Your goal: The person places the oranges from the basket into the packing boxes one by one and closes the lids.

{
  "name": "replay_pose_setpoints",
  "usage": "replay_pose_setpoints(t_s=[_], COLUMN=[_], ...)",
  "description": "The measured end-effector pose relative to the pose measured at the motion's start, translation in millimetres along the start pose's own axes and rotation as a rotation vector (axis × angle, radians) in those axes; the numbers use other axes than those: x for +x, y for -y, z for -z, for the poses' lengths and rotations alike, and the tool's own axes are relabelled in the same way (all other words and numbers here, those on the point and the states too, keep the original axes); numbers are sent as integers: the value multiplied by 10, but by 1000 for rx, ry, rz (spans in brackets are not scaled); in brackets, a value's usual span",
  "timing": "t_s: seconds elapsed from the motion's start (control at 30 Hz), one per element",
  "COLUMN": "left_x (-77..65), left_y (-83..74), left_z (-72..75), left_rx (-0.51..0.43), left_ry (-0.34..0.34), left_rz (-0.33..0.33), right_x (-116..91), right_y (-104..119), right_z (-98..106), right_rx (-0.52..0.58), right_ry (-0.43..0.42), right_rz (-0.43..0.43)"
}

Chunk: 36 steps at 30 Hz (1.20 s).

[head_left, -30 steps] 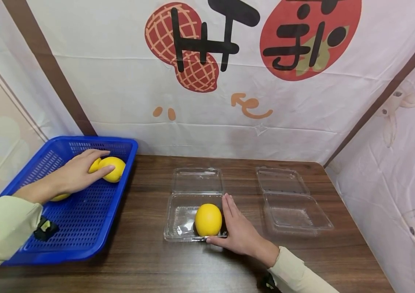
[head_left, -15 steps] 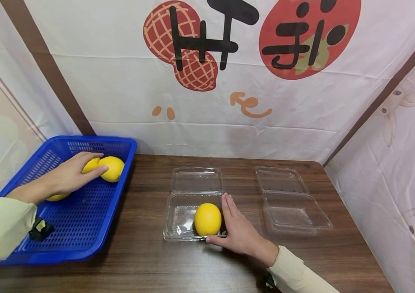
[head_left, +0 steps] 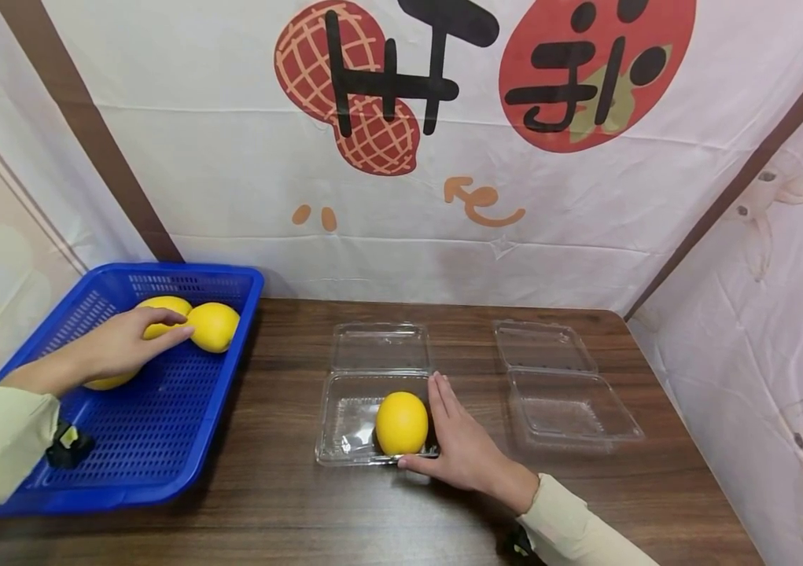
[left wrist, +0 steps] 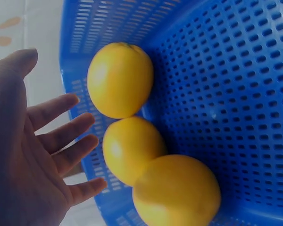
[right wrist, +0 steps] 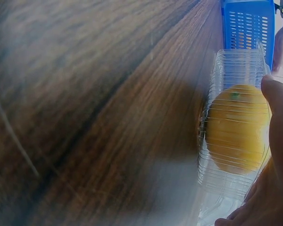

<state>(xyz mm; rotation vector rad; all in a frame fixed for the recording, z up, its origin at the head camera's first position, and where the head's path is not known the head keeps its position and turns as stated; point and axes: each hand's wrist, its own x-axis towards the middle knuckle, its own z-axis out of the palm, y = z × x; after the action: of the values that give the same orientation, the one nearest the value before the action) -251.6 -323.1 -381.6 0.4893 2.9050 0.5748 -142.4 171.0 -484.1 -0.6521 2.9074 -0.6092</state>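
My left hand [head_left: 114, 342] hovers over the blue plastic basket [head_left: 213, 440], its fingers extended and holding nothing. Three yellow-skinned oranges lie in that basket: one at the right wall [left wrist: 120, 80], a middle orange [left wrist: 134, 150] and a nearer orange [left wrist: 177, 190]; the hand partly covers two of them in the head view. Another orange [head_left: 402, 424] sits in the right half of a clear clamshell box [head_left: 325, 424] whose lid is folded back. My right hand [head_left: 468, 448] rests straight fingers along this box's right rim, with the thumb at its front edge.
A second clear clamshell box [head_left: 578, 409] stands lid-up to the right on the brown wooden table [head_left: 288, 511]. Printed fabric [head_left: 231, 181] hangs close behind the table and at both sides. The basket's raised rim borders the left part of the table.
My left hand has drawn back left and toward me, away from the oranges, uncovering more of the back one. The right hand and the boxed orange have stayed put.
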Motion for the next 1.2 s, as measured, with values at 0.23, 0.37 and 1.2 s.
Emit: replay_pose_setpoints(t_s=[0.23,0.37,1.2], left_x=[-28,-47,-130], left_y=[158,229,650], left_z=[14,20,20], left_rx=[38,45,122], left_ry=[34,47,62], left_rz=[45,55,75], right_x=[4,5,10], right_y=[1,0,-2], right_z=[7,7,16], right_rx=[1,4,7], right_ry=[3,2,10], right_rz=[-4,-4,-6])
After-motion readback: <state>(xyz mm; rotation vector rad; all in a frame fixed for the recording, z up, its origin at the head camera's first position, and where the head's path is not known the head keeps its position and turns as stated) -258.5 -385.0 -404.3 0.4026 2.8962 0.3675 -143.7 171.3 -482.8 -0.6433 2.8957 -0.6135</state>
